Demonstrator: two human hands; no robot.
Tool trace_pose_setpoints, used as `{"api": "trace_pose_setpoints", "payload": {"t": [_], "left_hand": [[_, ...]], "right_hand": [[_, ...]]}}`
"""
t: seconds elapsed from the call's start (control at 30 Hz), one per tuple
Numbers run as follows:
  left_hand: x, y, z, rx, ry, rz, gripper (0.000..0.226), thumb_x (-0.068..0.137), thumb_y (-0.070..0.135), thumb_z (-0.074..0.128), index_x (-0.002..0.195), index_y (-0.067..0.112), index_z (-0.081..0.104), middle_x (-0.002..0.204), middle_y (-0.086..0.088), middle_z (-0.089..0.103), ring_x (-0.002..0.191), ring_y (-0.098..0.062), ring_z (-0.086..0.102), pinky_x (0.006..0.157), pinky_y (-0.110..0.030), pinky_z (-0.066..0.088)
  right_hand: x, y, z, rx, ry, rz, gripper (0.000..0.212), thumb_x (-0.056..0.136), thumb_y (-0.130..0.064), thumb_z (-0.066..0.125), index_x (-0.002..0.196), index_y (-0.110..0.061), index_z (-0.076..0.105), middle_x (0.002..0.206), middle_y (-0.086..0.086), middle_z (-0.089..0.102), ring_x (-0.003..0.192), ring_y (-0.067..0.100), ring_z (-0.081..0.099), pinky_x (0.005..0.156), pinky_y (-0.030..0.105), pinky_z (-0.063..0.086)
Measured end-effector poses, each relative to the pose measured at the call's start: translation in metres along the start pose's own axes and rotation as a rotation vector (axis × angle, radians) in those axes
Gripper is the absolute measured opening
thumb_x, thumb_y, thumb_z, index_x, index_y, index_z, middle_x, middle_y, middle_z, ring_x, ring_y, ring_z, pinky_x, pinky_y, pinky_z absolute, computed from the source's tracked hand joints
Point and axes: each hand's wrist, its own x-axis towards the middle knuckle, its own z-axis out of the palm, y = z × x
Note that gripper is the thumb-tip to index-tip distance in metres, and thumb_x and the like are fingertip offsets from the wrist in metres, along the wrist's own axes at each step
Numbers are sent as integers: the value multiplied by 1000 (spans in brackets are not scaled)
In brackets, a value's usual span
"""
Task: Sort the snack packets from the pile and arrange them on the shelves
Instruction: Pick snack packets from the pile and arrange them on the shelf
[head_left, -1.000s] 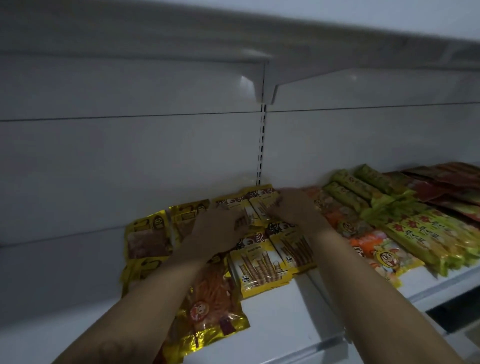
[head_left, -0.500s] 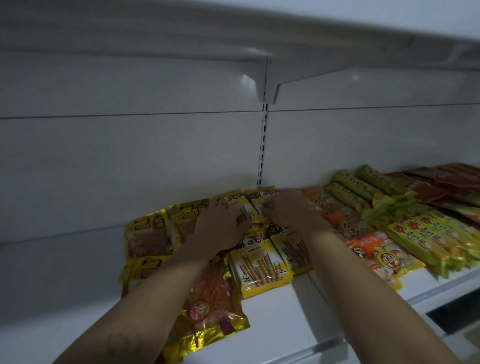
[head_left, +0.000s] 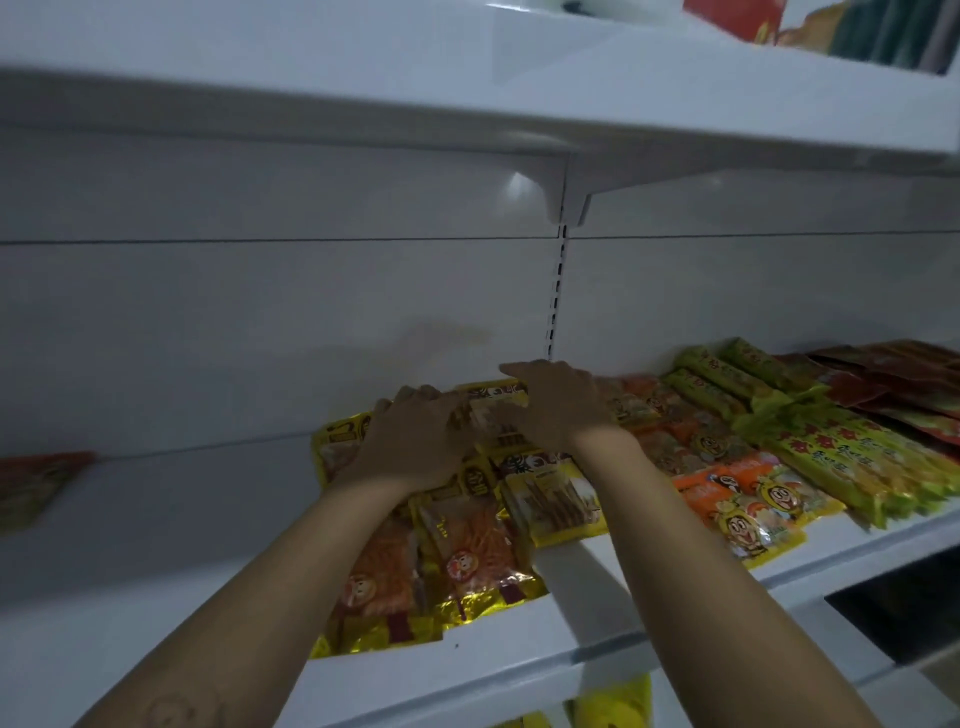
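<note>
Well, if I push too hard, the yellow packet (head_left: 496, 410) at the back of the shelf (head_left: 156, 519) may slide over its neighbours (head_left: 550, 499) and spoil the row. My left hand (head_left: 415, 441) covers its left edge, fingers bent; pinching or not, I cannot tell. My right hand (head_left: 561, 410) presses its right side, fingers nearly straight.

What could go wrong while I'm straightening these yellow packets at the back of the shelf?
Your left forearm crosses the gold foil packets lying at the shelf's front edge; pulling back may drag them off. Your right hand sits beside the orange packets, so a sideways push may disturb that row.
</note>
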Motion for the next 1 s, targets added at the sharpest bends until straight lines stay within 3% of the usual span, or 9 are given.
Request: {"api": "trace_pose_setpoints", "payload": {"t": [0.17, 0.43, 0.57, 0.67, 0.77, 1.0], "left_hand": [[-53, -49, -32, -12, 77, -75, 50, 97, 51, 43, 143, 32, 44, 144, 0, 48, 134, -23, 37, 106, -37, 27], [-182, -178, -84, -32, 186, -306, 69, 87, 62, 37, 146, 26, 44, 145, -2, 49, 133, -23, 40, 106, -29, 31], [-259, -250, -108, 19, 248, -405, 63, 88, 64, 36, 134, 26, 56, 133, -3, 59, 123, -28, 52, 101, -37, 40], [-314, -296, -118, 46, 256, -524, 53, 97, 51, 47, 142, 24, 47, 139, -4, 51, 128, -28, 42, 103, -38, 33], [-362, -333, -127, 57, 263, -607, 52, 97, 54, 44, 142, 28, 45, 133, 0, 53, 126, -26, 42, 100, -39, 33], [-439, -395, -139, 80, 311, -775, 54, 96, 53, 47, 143, 28, 45, 140, -2, 53, 128, -26, 43, 103, -42, 34]], "right_hand": [[-19, -79, -1, 92, 19, -106, 64, 97, -50, 52, 153, -33, 27, 159, -2, 30, 144, 25, 29, 119, 46, 20], [-39, -251, 32, 125, 21, -323, 68, 93, -55, 54, 152, -34, 28, 156, -5, 35, 142, 19, 31, 115, 35, 22], [-60, -338, 55, 145, 9, -448, 69, 92, -54, 57, 151, -30, 31, 154, -1, 39, 138, 22, 37, 113, 35, 29], [-75, -398, 71, 157, 32, -536, 62, 89, -52, 62, 145, -32, 43, 144, -1, 52, 129, 24, 49, 104, 37, 40], [-86, -450, 89, 202, 3, -591, 54, 89, -49, 64, 139, -31, 50, 139, -5, 56, 125, 20, 53, 97, 29, 43], [-98, -546, 128, 177, -113, -689, 66, 90, -56, 57, 148, -34, 36, 150, -3, 44, 134, 25, 43, 106, 41, 39]]}}
